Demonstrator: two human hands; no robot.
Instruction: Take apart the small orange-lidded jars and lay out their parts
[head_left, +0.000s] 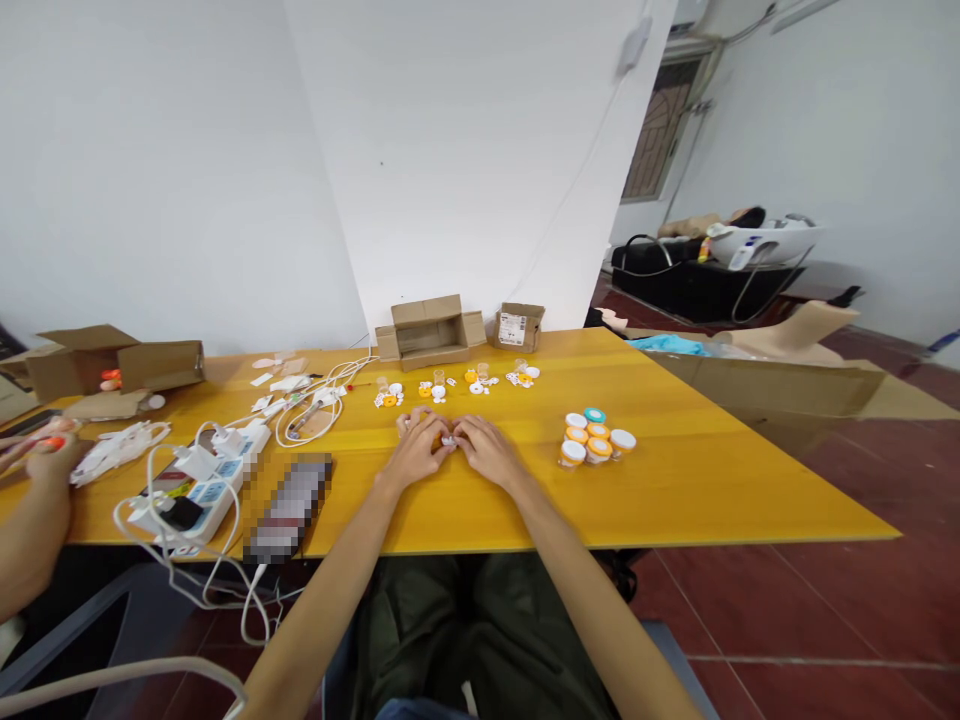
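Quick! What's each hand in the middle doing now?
Left hand: closed, holding a small whitish piece.
Right hand: curled at that piece; whether gripping can't be told.

L+R arms (339,580) fwd; fingers (433,428) bent

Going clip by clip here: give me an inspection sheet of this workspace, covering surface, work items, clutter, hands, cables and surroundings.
Surface: yellow wooden table.
Work items: small white piece at the fingertips; loose white and orange parts in four groups beyond the hands; lidded jars clustered to the right, one lid teal.
Clutter: open cardboard box, smaller cardboard box, phone.
Hands: left hand and right hand close together, fingertips pinching the piece, partly hidden.
Cables: white cables around a power strip, some hanging over the front edge.
Surroundings: white wall; co-worker's hand, left; washbasin, far right.
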